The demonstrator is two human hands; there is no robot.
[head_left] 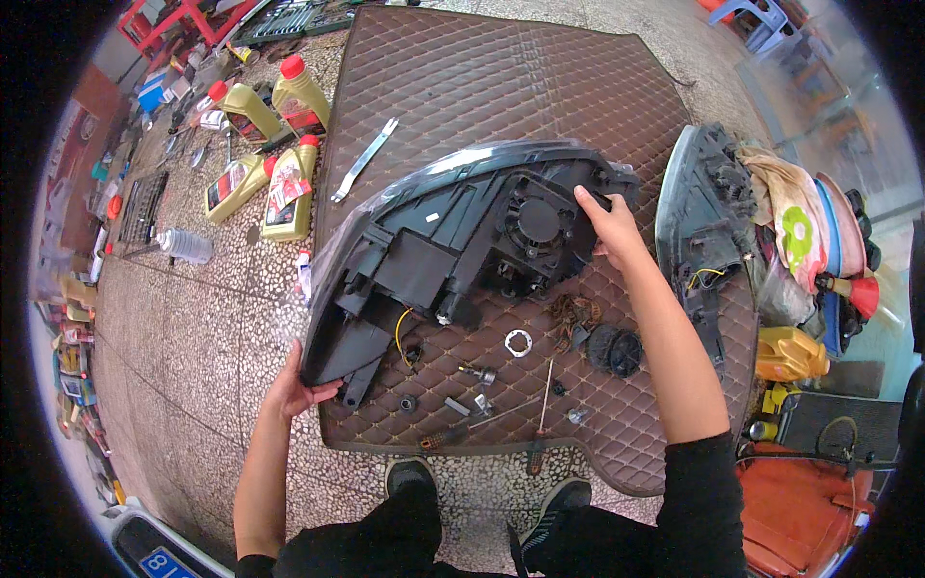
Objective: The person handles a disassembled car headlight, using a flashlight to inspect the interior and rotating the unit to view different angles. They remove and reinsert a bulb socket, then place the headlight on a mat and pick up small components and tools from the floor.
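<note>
Both my hands hold a large black car headlight, its back side facing up and its clear lens edge along the far side. My left hand grips the narrow near-left end, fingers under it and thumb along the edge. My right hand is closed on the far-right end, beside a round black cap. A yellow wire hangs from the housing. Just below lie a white ring, a bulb, a black rubber boot and two screwdrivers.
A brown quilted mat covers the floor. A second headlight lies at its right, near rags and a yellow jug. A metal strip rests farther off. Several oil bottles stand or lie at the left.
</note>
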